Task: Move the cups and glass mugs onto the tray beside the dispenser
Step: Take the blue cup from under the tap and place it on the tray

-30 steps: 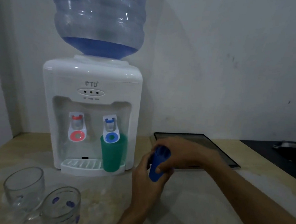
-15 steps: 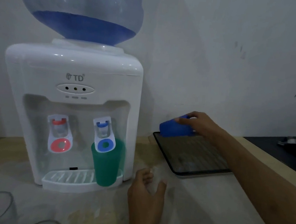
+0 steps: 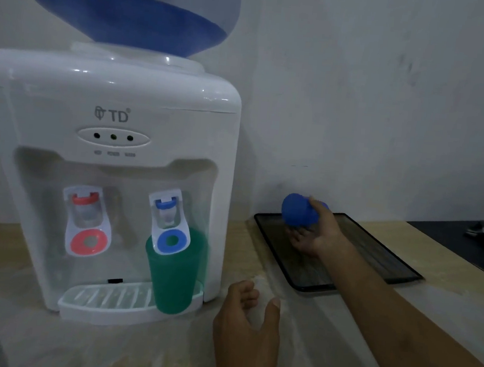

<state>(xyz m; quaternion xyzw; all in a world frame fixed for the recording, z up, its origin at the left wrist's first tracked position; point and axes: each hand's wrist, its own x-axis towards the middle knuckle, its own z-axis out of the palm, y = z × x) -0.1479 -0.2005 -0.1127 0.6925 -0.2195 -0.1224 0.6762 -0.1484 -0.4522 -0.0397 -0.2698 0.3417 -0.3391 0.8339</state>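
Since half a second ago, our right hand has swung the blue cup lower, fingers wrapped round it, over the tray's far corner at 2 o'clock from the dispenser. Our left hand still rests half open and empty on the counter. The green cup stays under the blue tap.

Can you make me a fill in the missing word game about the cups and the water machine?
1. The right hand holds a cup coloured ____ above the tray.
2. The cup standing under the blue tap is ____.
3. The other tap on the dispenser is coloured ____.
4. The left hand holds ____.

Missing words: blue; green; red; nothing
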